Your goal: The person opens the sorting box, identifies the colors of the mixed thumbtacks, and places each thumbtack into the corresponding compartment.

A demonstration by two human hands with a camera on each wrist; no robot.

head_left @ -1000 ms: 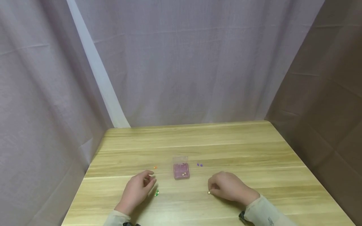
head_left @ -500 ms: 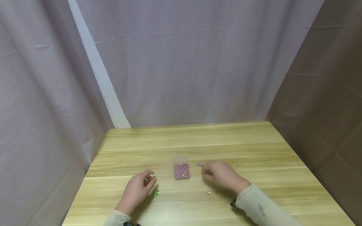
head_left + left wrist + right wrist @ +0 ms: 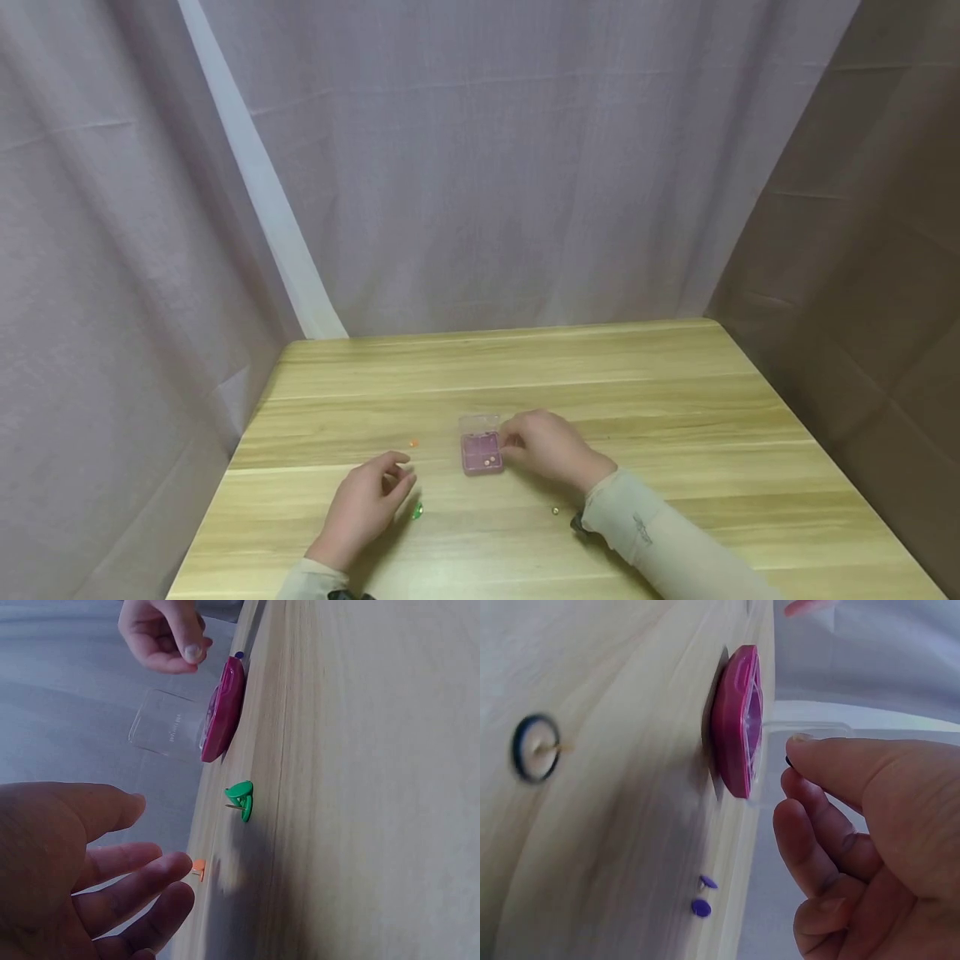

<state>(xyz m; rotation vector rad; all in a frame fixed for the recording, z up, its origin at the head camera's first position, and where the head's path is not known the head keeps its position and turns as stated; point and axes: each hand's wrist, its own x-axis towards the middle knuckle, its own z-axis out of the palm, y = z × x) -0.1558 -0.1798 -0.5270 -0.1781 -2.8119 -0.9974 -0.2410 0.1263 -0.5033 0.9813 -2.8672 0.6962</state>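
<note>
My right hand (image 3: 547, 448) pinches a small thumbtack between thumb and forefinger at the right side of a small pink box; in the right wrist view only a dark sliver of the thumbtack (image 3: 789, 761) shows. The pink box (image 3: 481, 465) has its clear lid (image 3: 478, 422) raised and two gold thumbtacks (image 3: 490, 461) in a front compartment. My left hand (image 3: 365, 500) hovers with loosely bent fingers and holds nothing. Close to its fingertips lie green thumbtacks (image 3: 240, 796). Behind it is something orange, seemingly a thumbtack (image 3: 199, 868).
Another gold thumbtack (image 3: 555, 511) lies at the front right, near the right forearm. Two purple thumbtacks (image 3: 700, 907) lie on the wooden table (image 3: 675, 400), hidden behind the right hand in the head view. Grey curtains (image 3: 480, 167) surround the table.
The right hand has left the gold thumbtack at the front right and moved left and away to the box, pinching a thumbtack. The left hand has stayed put.
</note>
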